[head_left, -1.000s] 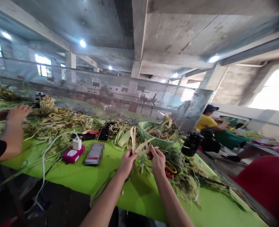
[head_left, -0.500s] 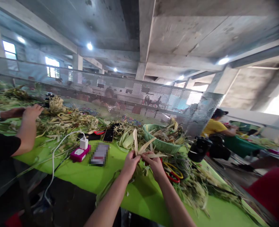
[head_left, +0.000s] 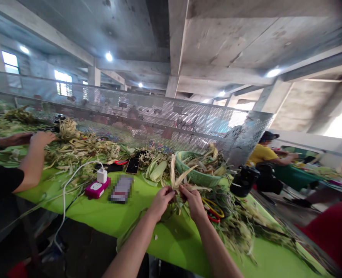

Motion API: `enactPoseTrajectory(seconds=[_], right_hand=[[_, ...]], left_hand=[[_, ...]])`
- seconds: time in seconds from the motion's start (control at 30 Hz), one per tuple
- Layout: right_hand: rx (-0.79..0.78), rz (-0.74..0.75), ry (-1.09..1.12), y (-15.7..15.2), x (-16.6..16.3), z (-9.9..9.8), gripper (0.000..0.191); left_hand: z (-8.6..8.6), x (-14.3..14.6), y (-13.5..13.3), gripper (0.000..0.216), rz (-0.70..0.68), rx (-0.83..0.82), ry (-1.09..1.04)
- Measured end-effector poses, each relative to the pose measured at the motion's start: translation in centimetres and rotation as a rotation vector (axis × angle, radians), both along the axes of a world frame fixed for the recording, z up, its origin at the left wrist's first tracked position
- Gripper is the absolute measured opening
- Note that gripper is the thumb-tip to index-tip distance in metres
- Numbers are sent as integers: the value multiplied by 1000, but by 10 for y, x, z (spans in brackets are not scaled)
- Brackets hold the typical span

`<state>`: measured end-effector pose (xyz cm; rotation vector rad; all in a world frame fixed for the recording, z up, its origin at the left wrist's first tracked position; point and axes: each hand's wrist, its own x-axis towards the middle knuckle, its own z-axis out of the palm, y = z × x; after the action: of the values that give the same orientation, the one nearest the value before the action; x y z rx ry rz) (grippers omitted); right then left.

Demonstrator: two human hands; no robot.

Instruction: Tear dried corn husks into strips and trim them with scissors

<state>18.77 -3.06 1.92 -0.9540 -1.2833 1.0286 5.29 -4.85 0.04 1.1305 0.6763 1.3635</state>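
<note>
Pale dry corn husk strips (head_left: 173, 172) fan upward and to the right from between my two hands, above the green tabletop. My left hand (head_left: 163, 200) is closed, its thumb and fingers pinching the strips at their base. From the other side my right hand (head_left: 192, 197) pinches the same bunch, close to the left fingertips. Shorter green-yellow husk ends (head_left: 176, 206) hang below the fingers. Just right of my right hand lie scissors with yellow and red handles (head_left: 214, 208). A green husk-wrapped corn ear (head_left: 156, 172) rests beyond my left hand.
A green basket (head_left: 198, 178) of husks stands behind my hands. Husk scraps (head_left: 237, 235) cover the right side. Leftward are a phone (head_left: 132, 166), a blurred pack (head_left: 121, 189) and a magenta power strip (head_left: 97, 188) with a white cable. A co-worker's hands (head_left: 42, 138) work at far left.
Both my hands have shifted slightly to the right with the husk strips between them. The right hand has turned a little, and its fingers are more curled. The co-worker's near hand moved slightly right.
</note>
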Motion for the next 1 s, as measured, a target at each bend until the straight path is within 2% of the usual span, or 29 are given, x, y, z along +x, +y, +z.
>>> enactPoseTrajectory(seconds=[0.13, 0.37, 0.5, 0.6, 0.67, 0.73, 0.87, 1.0], right_hand=[[-64, 51, 9, -2, -3, -3, 36], [-127, 237, -55, -8, -8, 1, 35], [-174, 396, -119, -15, -9, 6, 40], [-209, 592, -117, -24, -7, 12, 43], [-190, 664, -58, -27, -5, 16, 45], [-124, 577, 19, -26, -3, 17, 44], [35, 226, 112, -13, -1, 12, 33], [99, 89, 54, -6, -1, 7, 31]], left_hand=[[3, -2, -1, 24, 77, -9, -66], [1, -6, 2, 19, 275, 81, 43], [0, -7, 7, 20, 323, 83, 31], [-4, -10, 13, 17, 433, 54, 151], [-6, -13, 16, 16, 526, 43, 255], [-8, -14, 15, 14, 591, 72, 378], [-8, -10, 8, 9, 617, 208, 600], [-6, -5, 3, 11, 588, 309, 757]])
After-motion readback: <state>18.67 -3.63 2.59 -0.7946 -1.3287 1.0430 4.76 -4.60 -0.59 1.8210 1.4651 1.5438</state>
